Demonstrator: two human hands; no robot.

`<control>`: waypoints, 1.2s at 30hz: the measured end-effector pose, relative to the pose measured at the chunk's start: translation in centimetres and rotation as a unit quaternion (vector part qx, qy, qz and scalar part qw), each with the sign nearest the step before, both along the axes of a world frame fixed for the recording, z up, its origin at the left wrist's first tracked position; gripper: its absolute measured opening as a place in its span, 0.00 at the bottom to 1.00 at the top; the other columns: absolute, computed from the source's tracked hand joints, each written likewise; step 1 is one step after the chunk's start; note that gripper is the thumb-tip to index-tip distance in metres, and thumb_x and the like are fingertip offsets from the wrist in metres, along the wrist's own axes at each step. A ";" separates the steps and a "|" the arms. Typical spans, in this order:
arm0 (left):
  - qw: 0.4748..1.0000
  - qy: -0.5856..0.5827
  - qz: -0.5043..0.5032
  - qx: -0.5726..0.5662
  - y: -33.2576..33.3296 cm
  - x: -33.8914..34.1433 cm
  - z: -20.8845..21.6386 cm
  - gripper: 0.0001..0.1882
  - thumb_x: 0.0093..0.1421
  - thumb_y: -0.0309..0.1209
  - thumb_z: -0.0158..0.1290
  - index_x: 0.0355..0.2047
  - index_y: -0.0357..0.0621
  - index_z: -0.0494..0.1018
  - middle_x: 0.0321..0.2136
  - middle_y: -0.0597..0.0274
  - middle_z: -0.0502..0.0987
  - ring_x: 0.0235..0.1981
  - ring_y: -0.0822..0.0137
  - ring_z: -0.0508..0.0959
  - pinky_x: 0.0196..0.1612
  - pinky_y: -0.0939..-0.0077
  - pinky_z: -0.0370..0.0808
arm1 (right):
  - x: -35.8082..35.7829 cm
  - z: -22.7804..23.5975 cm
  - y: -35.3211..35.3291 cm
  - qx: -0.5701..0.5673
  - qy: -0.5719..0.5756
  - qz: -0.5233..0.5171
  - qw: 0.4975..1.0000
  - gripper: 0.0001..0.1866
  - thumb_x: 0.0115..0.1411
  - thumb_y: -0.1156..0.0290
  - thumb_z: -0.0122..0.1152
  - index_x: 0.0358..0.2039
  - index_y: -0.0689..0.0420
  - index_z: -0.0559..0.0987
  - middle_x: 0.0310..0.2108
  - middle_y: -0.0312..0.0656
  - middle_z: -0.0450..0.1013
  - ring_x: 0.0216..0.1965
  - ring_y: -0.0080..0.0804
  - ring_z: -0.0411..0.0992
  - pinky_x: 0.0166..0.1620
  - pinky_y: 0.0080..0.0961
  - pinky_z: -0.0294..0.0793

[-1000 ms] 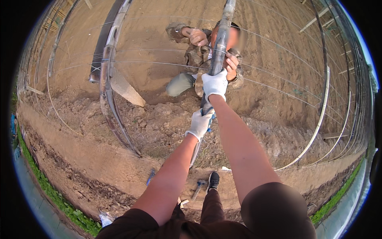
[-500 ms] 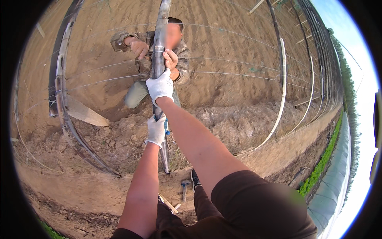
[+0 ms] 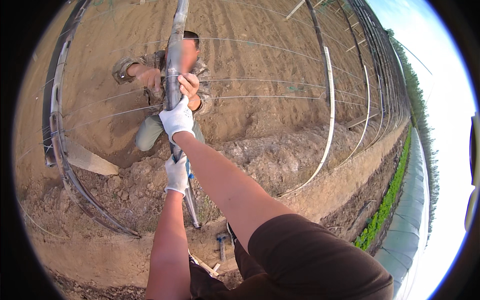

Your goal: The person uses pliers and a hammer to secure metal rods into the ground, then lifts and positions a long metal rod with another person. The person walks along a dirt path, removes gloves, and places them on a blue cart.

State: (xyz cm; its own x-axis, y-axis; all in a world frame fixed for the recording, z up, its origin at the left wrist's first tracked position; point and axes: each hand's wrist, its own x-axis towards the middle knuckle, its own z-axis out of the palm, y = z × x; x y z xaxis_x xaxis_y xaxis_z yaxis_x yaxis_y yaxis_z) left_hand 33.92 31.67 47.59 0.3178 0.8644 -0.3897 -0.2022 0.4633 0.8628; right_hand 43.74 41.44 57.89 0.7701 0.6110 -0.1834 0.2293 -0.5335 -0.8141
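Note:
A long grey bamboo pole (image 3: pixel 180 22), apparently in clear wrapping, runs down the left-centre to the earth bank. My right hand (image 3: pixel 177 118), in a white glove, is closed round it at mid-height. Lower down, my left hand (image 3: pixel 177 174), also gloved in white, wraps the same pole. Something blue (image 3: pixel 189 169) shows beside the left glove; its kind is mostly hidden. Across the pole crouches a co-worker in a camouflage jacket (image 3: pixel 202 75). One bare co-worker's hand (image 3: pixel 188 85) touches the pole just above my right glove; the other co-worker's hand (image 3: pixel 149 77) is raised beside it.
Thin wires (image 3: pixel 270 81) stretch across at several heights. A curved bamboo rib (image 3: pixel 57 125) stands at left, another rib (image 3: pixel 330 100) at right. A concrete-like slab (image 3: pixel 90 157) leans on the bank. A hammer (image 3: pixel 222 246) lies near my foot. Plastic sheeting (image 3: pixel 400 235) runs along the right.
The whole scene has shifted left and slightly down in view. Both my hands keep their hold on the pole, and the co-worker's hands stay in about the same places by it.

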 end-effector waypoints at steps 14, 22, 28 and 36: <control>1.000 0.011 -0.016 0.013 -0.2 -0.2 0.2 0.10 0.68 0.34 0.60 0.32 0.42 0.78 0.20 0.75 0.71 0.16 0.80 0.68 0.17 0.78 0.63 | 0.3 -1.6 0.5 0.009 -0.002 -0.014 1.000 0.44 0.50 0.65 0.70 0.65 0.63 0.61 0.43 0.63 0.80 0.47 0.58 0.80 0.53 0.45 0.78; 0.999 0.013 -0.030 0.008 -0.1 -0.3 1.8 0.11 0.68 0.34 0.59 0.30 0.43 0.76 0.17 0.75 0.68 0.12 0.79 0.66 0.13 0.78 0.61 | 0.3 -1.5 0.7 0.004 -0.025 -0.023 0.999 0.43 0.50 0.66 0.68 0.66 0.62 0.62 0.45 0.65 0.79 0.49 0.60 0.80 0.54 0.45 0.78; 0.999 0.003 -0.035 -0.003 -0.4 -0.2 2.0 0.12 0.68 0.35 0.59 0.29 0.44 0.74 0.16 0.75 0.67 0.12 0.79 0.66 0.12 0.78 0.62 | 0.2 -1.1 0.3 0.001 -0.031 -0.039 0.999 0.41 0.50 0.66 0.68 0.64 0.62 0.64 0.45 0.66 0.79 0.49 0.61 0.79 0.54 0.45 0.78; 0.999 0.015 -0.040 -0.005 -0.3 -0.1 1.7 0.13 0.68 0.37 0.61 0.30 0.46 0.74 0.15 0.77 0.67 0.12 0.80 0.65 0.13 0.80 0.60 | 0.1 -0.5 0.0 0.014 -0.035 -0.030 0.999 0.38 0.49 0.65 0.68 0.59 0.64 0.67 0.45 0.65 0.79 0.49 0.60 0.79 0.54 0.45 0.77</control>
